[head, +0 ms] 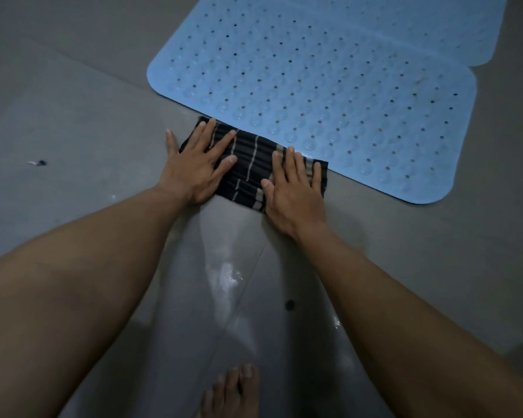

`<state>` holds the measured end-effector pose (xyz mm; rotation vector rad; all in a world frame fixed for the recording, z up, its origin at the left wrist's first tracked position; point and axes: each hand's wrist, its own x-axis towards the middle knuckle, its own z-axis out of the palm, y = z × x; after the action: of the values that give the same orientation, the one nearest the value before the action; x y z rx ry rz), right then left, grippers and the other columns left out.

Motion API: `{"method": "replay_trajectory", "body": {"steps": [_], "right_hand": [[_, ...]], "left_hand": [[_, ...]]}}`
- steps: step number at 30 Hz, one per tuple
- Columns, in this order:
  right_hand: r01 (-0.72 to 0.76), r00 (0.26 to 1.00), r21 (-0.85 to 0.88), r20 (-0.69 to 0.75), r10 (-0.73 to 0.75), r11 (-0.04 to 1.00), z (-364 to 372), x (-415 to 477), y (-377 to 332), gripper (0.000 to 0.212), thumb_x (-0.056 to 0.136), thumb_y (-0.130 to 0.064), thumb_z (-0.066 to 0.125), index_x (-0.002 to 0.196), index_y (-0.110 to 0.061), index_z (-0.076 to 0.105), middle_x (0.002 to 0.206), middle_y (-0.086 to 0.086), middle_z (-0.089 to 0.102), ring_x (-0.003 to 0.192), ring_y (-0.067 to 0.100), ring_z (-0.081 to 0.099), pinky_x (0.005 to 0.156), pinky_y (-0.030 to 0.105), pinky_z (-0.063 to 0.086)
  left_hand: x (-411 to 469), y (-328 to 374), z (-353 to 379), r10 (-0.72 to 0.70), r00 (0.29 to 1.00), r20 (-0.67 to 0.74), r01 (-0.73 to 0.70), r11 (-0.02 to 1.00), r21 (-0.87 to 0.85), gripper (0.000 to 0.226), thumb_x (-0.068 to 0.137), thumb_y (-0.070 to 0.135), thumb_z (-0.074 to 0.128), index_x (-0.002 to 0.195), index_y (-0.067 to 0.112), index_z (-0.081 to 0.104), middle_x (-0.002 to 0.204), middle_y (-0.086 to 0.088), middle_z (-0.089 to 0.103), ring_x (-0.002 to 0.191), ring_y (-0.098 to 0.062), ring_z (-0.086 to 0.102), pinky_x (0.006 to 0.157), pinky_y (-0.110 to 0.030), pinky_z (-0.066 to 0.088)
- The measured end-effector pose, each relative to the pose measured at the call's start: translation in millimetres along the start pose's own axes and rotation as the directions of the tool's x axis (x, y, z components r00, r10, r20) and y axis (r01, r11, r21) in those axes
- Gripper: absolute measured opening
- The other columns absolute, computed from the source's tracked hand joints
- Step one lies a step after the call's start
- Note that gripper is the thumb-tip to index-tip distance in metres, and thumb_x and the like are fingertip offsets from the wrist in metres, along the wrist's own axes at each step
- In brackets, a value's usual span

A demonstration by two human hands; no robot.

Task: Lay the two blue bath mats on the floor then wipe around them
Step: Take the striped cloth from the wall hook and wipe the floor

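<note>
Two light blue perforated bath mats lie flat on the grey tiled floor, the near mat (329, 95) overlapping the far mat (453, 28) at the top right. A folded black cloth with pale stripes (249, 167) lies on the floor against the near mat's front edge. My left hand (194, 164) presses flat on the cloth's left end, fingers spread. My right hand (293, 191) presses flat on its right end. Neither hand grips it.
A wet shiny streak (224, 273) runs on the floor from the cloth back toward me. My bare foot (233, 390) stands at the bottom centre. A small bit of debris (38, 162) lies on the left, and a dark spot (289, 304) marks the floor between my arms.
</note>
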<state>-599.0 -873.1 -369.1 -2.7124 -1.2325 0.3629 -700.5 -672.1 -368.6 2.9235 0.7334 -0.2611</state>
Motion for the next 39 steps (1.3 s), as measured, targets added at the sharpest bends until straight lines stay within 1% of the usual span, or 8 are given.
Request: {"method": "replay_trajectory", "body": {"steps": [4,8,12,18,25,31,35,39], "right_hand": [[0.028,1.000,-0.003,-0.001,-0.028,1.000,5.4,20.9,-31.0,0.063,0.104,-0.047,0.015,0.159,-0.020,0.002,0.166,0.009,-0.002,0.153,0.021,-0.007,0.120,0.054,-0.006],[0.056,0.998,0.024,-0.016,-0.056,0.998,11.2,46.2,-63.7,0.063,0.104,-0.047,0.015,0.159,-0.019,0.003,0.166,0.009,0.000,0.153,0.021,-0.006,0.120,0.054,-0.008],[0.075,0.997,0.024,-0.011,-0.074,0.997,15.7,73.0,-97.7,0.065,0.104,-0.048,0.014,0.159,-0.017,0.000,0.166,0.011,-0.003,0.153,0.023,-0.009,0.119,0.054,-0.010],[0.075,0.994,0.049,0.071,-0.078,0.996,9.9,89.5,-130.4,0.065,0.104,-0.048,0.012,0.158,-0.017,-0.007,0.165,0.012,-0.012,0.151,0.024,-0.017,0.118,0.054,-0.015],[0.116,0.987,0.051,0.110,-0.121,0.992,14.8,127.7,-178.3,0.065,0.104,-0.049,0.010,0.157,-0.018,-0.010,0.164,0.011,-0.016,0.150,0.023,-0.021,0.117,0.053,-0.017],[0.153,0.978,0.038,0.135,-0.156,0.988,15.4,141.3,-178.8,0.066,0.104,-0.050,0.010,0.156,-0.018,-0.013,0.163,0.011,-0.019,0.148,0.021,-0.026,0.118,0.053,-0.016],[0.146,0.988,0.006,0.044,-0.146,0.989,23.8,142.4,-180.4,0.066,0.103,-0.049,0.015,0.158,-0.015,0.002,0.164,0.014,-0.002,0.150,0.023,-0.012,0.118,0.055,-0.009],[0.152,0.987,-0.014,0.048,-0.151,0.988,25.8,142.4,-179.0,0.066,0.103,-0.049,0.016,0.158,-0.014,0.008,0.164,0.015,0.005,0.152,0.027,-0.001,0.117,0.055,-0.007]], "left_hand": [[1.6,-36.5,-6.2,-0.014,1.000,0.014,0.013,1.000,0.021,0.061,0.099,0.065,0.007,0.155,0.046,-0.006,0.167,0.002,-0.010,0.153,-0.015,-0.010,0.114,-0.069,-0.010],[9.5,-78.7,-10.4,-0.041,0.999,0.002,0.041,0.999,0.003,0.062,0.098,0.066,0.011,0.155,0.046,-0.002,0.168,0.003,-0.007,0.153,-0.013,-0.009,0.115,-0.068,-0.006],[24.9,-121.6,-17.1,-0.029,1.000,-0.003,0.029,0.999,0.043,0.066,0.094,0.069,0.005,0.155,0.047,-0.003,0.167,0.005,-0.009,0.153,-0.013,-0.007,0.116,-0.068,-0.004],[35.5,-167.5,-29.8,0.034,0.997,0.067,-0.039,0.996,0.076,0.068,0.090,0.073,-0.004,0.153,0.049,-0.012,0.166,0.005,-0.016,0.151,-0.011,-0.015,0.116,-0.066,-0.006],[43.8,-223.3,-30.9,-0.035,0.999,0.036,0.033,0.998,0.058,0.066,0.094,0.072,0.002,0.154,0.048,-0.010,0.167,0.003,-0.012,0.152,-0.011,-0.013,0.116,-0.068,-0.003],[49.2,-228.8,-30.5,-0.055,0.998,0.006,0.055,0.998,-0.001,0.064,0.097,0.071,0.011,0.155,0.048,-0.003,0.167,0.005,-0.009,0.153,-0.011,-0.011,0.115,-0.069,-0.003],[50.4,-229.4,-27.7,-0.059,0.998,-0.006,0.059,0.998,0.003,0.064,0.097,0.071,0.009,0.155,0.048,-0.003,0.167,0.005,-0.010,0.153,-0.012,-0.012,0.115,-0.069,-0.003],[50.3,-229.0,-28.3,-0.063,0.998,-0.004,0.063,0.998,-0.011,0.064,0.096,0.073,0.006,0.155,0.048,-0.004,0.167,0.003,-0.010,0.153,-0.013,-0.012,0.115,-0.070,-0.003]]}}
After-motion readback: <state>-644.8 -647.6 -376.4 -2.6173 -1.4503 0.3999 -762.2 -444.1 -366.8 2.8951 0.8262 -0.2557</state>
